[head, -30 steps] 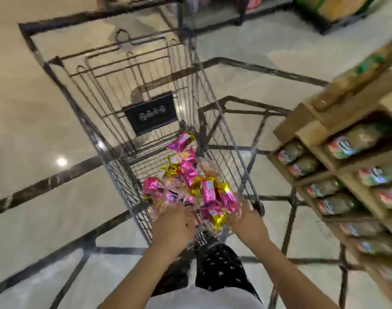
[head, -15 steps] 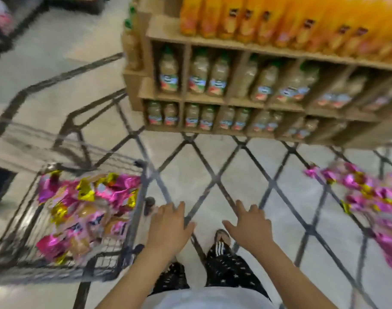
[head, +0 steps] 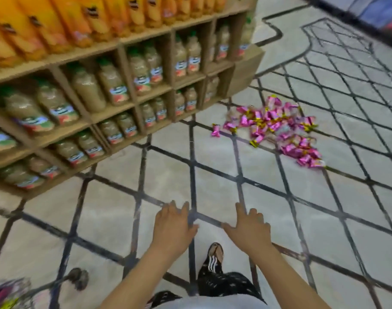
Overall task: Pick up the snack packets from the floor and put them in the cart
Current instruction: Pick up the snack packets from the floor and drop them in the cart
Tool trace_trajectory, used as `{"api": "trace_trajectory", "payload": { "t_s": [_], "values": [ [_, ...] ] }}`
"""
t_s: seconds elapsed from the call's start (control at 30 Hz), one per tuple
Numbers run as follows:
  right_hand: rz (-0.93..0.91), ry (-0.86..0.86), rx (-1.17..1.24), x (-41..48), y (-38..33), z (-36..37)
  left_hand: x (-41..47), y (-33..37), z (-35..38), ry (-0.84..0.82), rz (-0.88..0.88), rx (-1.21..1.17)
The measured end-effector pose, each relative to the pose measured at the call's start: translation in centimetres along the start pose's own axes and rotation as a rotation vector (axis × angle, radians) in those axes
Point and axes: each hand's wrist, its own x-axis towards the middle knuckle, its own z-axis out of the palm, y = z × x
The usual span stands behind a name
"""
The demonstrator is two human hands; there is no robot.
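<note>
Tiled floor (head: 213,175) crossed by dark diamond lines. A wooden shelf (head: 246,63) of juice bottles (head: 88,90) fills the upper left. Pink and gold packets (head: 277,126) lie heaped on the floor at right, near the shelf's end. One cart (head: 79,278) corner shows lower left. Left hand (head: 172,226) and right hand (head: 249,228) hover empty, fingers spread.

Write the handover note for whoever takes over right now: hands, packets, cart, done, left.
Left hand: open, empty, held over the floor. Right hand: the same.
Snack packets: a pink pile on the floor ahead to the right, by the shelf end.
Cart: at the lower left edge, some packets already inside.
Left: gather the pile and carry it to the cart.
</note>
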Motion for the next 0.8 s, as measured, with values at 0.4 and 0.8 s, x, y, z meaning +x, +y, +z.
{"api": "trace_trajectory", "payload": {
  "t_s": [0.4,0.8],
  "values": [
    [0.169,0.008,0.204,11.1,16.5,-7.1,13.3,16.3,-1.2,-0.085,0.110,0.022],
    [0.111,0.041,0.233,30.2,14.4,-16.5,34.9,16.1,-8.4,-0.108,0.073,0.038]
  ]
}}
